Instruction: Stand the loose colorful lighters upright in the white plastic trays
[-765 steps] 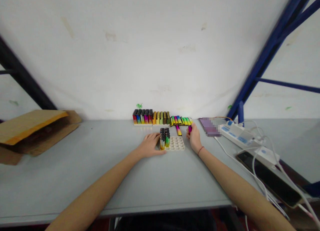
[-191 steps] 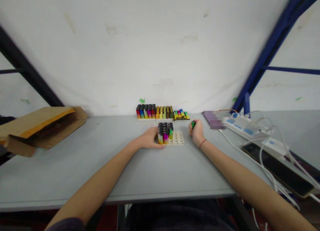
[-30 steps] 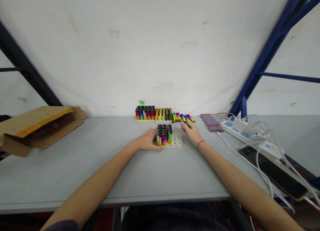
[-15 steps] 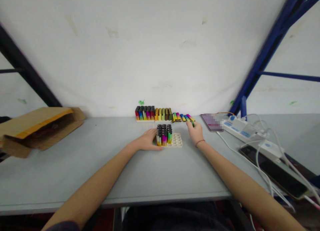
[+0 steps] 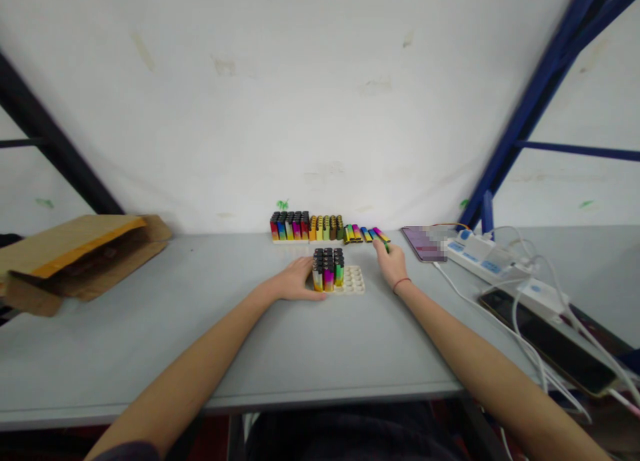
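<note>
A white lighter tray (image 5: 356,281) with round holes sits on the table in front of me. Upright lighters (image 5: 329,271) with black tops fill its left part, while the holes on its right are bare. My left hand (image 5: 293,281) grips the tray's left end, thumb along the front and fingers behind. To the right of the tray, my right hand (image 5: 393,264) is closed on a green lighter (image 5: 387,246), mostly covered by the fingers. Just beyond that hand, several colourful lighters (image 5: 375,234) lie flat by the wall.
Full racks of black-topped lighters (image 5: 290,226) and yellowish lighters (image 5: 326,228) stand against the wall. On the right are a phone (image 5: 423,242), a power strip (image 5: 500,264), a dark phone (image 5: 545,338) and white cables. An open cardboard envelope (image 5: 85,254) lies at left.
My right hand has shifted very slightly, and a bit more of the green lighter shows at its fingertips. My left hand and the tray stay where they were.
</note>
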`<action>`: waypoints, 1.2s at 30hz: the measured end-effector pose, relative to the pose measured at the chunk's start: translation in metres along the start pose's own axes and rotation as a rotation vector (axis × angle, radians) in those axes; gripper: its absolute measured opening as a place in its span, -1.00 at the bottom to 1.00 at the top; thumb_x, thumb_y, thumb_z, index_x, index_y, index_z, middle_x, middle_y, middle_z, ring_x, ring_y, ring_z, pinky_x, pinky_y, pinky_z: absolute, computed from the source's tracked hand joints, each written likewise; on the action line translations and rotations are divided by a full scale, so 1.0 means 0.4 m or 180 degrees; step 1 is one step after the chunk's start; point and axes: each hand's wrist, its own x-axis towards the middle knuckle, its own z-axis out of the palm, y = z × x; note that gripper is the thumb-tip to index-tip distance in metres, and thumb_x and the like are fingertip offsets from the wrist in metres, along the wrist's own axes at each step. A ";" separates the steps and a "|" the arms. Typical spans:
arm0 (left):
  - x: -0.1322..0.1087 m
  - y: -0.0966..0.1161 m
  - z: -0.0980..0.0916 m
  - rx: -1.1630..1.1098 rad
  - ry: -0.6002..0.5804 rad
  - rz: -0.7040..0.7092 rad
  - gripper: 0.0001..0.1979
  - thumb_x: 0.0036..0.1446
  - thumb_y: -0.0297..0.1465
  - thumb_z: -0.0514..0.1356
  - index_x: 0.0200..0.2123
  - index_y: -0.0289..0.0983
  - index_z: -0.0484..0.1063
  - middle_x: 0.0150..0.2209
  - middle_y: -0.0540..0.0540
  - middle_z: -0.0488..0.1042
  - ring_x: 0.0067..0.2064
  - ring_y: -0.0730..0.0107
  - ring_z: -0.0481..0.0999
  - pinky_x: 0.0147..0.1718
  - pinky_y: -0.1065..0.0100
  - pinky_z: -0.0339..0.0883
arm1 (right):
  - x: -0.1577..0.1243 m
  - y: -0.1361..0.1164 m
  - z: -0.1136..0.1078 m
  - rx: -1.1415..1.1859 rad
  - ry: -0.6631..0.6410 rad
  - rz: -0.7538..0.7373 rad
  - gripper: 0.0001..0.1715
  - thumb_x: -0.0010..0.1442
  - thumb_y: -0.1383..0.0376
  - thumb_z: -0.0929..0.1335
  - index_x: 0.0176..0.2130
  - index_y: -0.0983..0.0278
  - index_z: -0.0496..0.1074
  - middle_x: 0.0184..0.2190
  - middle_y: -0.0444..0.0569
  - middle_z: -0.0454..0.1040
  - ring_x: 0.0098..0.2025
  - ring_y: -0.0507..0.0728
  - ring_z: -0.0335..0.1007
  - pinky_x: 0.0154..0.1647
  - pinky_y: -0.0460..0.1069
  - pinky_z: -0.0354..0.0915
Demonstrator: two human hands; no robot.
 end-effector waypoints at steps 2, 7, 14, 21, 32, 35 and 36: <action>0.000 0.001 0.000 0.0017 -0.0013 -0.0003 -0.06 -0.08 0.10 0.28 0.23 -0.36 0.16 0.21 -0.32 0.26 0.21 -0.14 0.26 0.21 0.06 0.09 | 0.001 -0.001 0.002 0.0021 -0.0076 -0.0018 -0.56 0.10 0.06 0.25 -0.68 0.19 0.12 -0.71 -0.17 0.07 -0.56 0.05 0.02 -0.52 -0.05 -0.04; 0.001 -0.002 0.002 0.0029 0.0015 -0.0001 -0.08 -0.09 0.09 0.28 0.22 -0.33 0.18 0.18 -0.29 0.30 0.20 -0.14 0.26 0.21 0.05 0.10 | 0.003 -0.003 0.004 -0.0041 -0.0074 0.0033 -0.59 0.10 0.15 0.24 -0.68 0.19 0.10 -0.71 -0.17 0.07 -0.57 0.04 0.01 -0.52 -0.05 -0.06; -0.001 -0.002 0.003 -0.0051 0.0054 0.0046 -0.07 -0.08 0.09 0.29 0.22 -0.37 0.18 0.19 -0.32 0.28 0.20 -0.14 0.27 0.21 0.06 0.09 | -0.004 -0.002 0.000 -0.0201 -0.0003 0.0019 -0.48 0.10 -0.01 0.27 -0.69 0.20 0.10 -0.71 -0.19 0.04 -0.56 0.02 0.01 -0.52 -0.06 -0.06; -0.001 0.000 0.001 -0.0017 0.0029 -0.0003 -0.08 -0.09 0.09 0.29 0.20 -0.36 0.20 0.16 -0.30 0.31 0.19 -0.15 0.27 0.19 0.06 0.13 | 0.000 0.000 0.001 -0.0254 -0.0088 0.0102 -0.54 0.11 0.05 0.25 -0.67 0.23 0.16 -0.70 -0.17 0.12 -0.54 0.04 0.07 -0.50 -0.06 -0.05; -0.002 0.003 0.000 -0.0068 0.0052 -0.0014 -0.10 -0.10 0.06 0.31 0.21 -0.34 0.20 0.15 -0.27 0.33 0.18 -0.15 0.28 0.18 0.06 0.14 | -0.001 -0.006 0.001 -0.0476 -0.0245 0.0137 -0.56 0.14 0.18 0.26 -0.69 0.21 0.12 -0.72 -0.19 0.06 -0.57 0.04 0.05 -0.51 -0.05 -0.01; -0.001 0.000 0.002 -0.0089 0.0074 0.0041 -0.09 -0.09 0.06 0.31 0.22 -0.33 0.18 0.19 -0.28 0.30 0.21 -0.14 0.25 0.21 0.06 0.09 | -0.003 -0.008 -0.001 -0.0525 -0.0360 0.0071 -0.54 0.14 0.05 0.29 -0.64 0.22 0.16 -0.69 -0.17 0.11 -0.55 0.05 0.07 -0.48 -0.04 0.04; -0.001 -0.001 0.003 -0.0086 0.0067 0.0043 -0.07 -0.09 0.06 0.31 0.23 -0.35 0.17 0.20 -0.30 0.28 0.22 -0.15 0.24 0.22 0.05 0.07 | -0.003 -0.008 -0.001 -0.0500 -0.0393 -0.0021 -0.56 0.11 0.01 0.31 -0.59 0.23 0.19 -0.66 -0.17 0.14 -0.53 0.05 0.08 -0.47 -0.04 0.06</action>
